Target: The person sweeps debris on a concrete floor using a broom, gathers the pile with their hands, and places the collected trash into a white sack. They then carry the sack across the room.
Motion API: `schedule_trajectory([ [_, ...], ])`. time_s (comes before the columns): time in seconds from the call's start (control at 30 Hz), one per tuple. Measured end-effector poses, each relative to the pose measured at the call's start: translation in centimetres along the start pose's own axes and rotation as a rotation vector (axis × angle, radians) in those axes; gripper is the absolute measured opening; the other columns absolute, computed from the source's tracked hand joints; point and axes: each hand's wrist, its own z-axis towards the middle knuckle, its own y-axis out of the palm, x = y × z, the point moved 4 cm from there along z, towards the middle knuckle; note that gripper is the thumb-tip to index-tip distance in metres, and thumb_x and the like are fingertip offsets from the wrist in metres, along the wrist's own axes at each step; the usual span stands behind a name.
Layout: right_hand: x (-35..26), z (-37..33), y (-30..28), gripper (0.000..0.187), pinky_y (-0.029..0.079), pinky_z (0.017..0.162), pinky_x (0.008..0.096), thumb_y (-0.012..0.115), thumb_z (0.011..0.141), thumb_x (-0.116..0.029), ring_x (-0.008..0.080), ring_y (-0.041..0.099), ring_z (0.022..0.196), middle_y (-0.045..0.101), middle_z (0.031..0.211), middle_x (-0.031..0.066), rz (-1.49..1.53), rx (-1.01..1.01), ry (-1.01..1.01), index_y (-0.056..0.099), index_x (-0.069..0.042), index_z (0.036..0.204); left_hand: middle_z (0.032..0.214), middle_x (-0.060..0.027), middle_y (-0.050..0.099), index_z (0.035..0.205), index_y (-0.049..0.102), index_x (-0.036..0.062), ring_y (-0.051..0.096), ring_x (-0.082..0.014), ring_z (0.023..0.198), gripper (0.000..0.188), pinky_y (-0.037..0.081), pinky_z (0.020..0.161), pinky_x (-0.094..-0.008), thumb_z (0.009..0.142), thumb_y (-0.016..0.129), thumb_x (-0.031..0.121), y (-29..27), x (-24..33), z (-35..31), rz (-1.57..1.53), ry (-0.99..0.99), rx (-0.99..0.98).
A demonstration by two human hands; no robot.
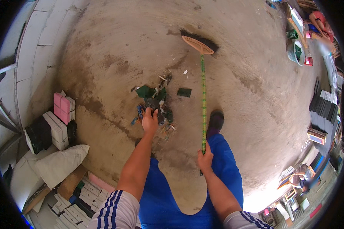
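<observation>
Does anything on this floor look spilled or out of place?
Yes: a heap of mixed scraps litters the floor by the left hand, with one dark green piece lying apart. It looks odd, being loose and jumbled.

From here I see short white sleeves (127,203) with navy stripes (107,210), bright blue trousers (226,165) and a dark rounded shoe (216,120).

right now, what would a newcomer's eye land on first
Probably the long green-and-yellow broom handle, right of centre, the right fingers around its lower part. Next, the heap of scraps left of centre, the left fingers at it, and the blue trousers below.
</observation>
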Motion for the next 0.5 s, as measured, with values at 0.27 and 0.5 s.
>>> schedule_trajectory([
  [0.27,-3.8,-3.7,-3.3,0.063,0.054,0.074,0.0432,0.063,0.089,-0.007,0.0361,0.071,0.083,0.068,0.092,0.0272,-0.036,-0.04,0.005,0.045,-0.006,0.149,0.103,-0.0232,0.069,0.115,0.059,0.002,0.069,-0.0414,0.091,0.037,0.053,0.076,-0.0522,0.098,0.066,0.034,-7.9,0.4,-2.6,0.106,-0.306,-0.036],
  [0.5,-4.5,-3.8,-3.3,0.065,0.052,0.073,0.0509,0.058,0.093,-0.006,0.0468,0.067,0.084,0.067,0.094,0.0305,-0.199,0.058,-0.321,0.036,-0.006,0.154,0.115,-0.0245,0.066,0.124,0.055,0.0005,0.066,-0.0403,0.105,0.041,0.053,0.084,-0.051,0.097,0.067,0.028,-11.3,-4.2,-6.1,0.023,-0.424,-0.003],
])
